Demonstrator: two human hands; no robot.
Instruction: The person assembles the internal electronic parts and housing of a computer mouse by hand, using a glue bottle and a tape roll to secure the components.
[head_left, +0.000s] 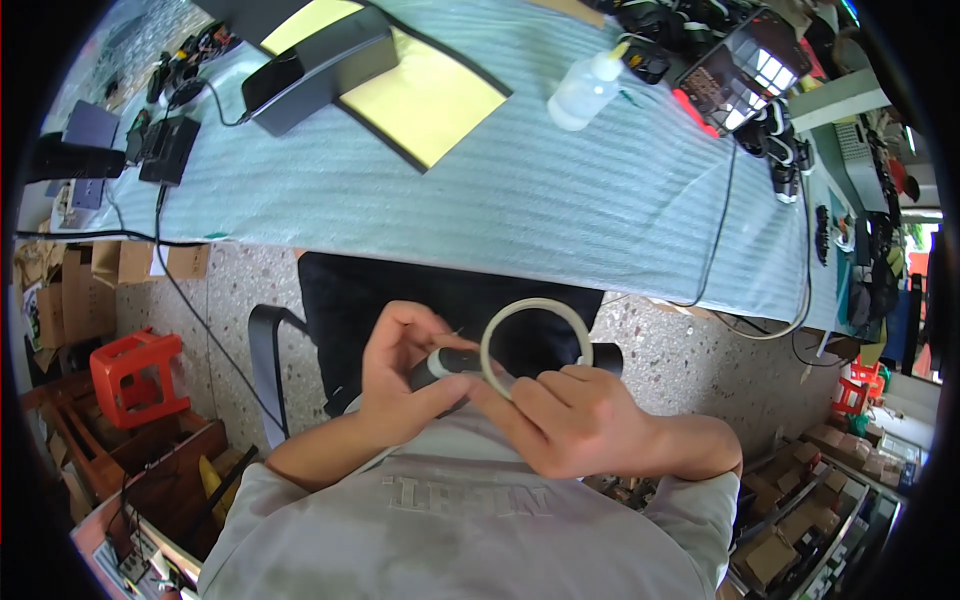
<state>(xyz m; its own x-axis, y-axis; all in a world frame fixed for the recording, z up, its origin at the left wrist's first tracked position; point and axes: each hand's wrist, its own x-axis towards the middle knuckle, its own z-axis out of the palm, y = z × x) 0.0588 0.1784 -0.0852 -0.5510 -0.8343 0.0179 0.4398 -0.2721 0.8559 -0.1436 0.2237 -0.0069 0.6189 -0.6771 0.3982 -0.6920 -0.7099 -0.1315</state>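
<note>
Both hands are together above my lap, in front of the table's near edge. My left hand (393, 372) is closed around a dark cylindrical piece with a grey-white end (440, 364), thumb along its near side. A thin strand or sliver shows near its fingertips, too small to make out. My right hand (578, 424) grips a pale, cream-coloured ring (536, 304), which stands up from the bent fingers. Its thumb and index finger reach toward the cylindrical piece. A short black cylinder end (608, 358) sticks out beyond the right knuckles; whether it joins the other piece is hidden.
Ahead is a table with a pale blue cover (450, 220). On it are a black stand (325, 75), yellow sheets (430, 100), a squeeze bottle (586, 92) and a black box with cables (170, 150). A black chair (345, 285) is before me. Left stands a red stool (138, 375).
</note>
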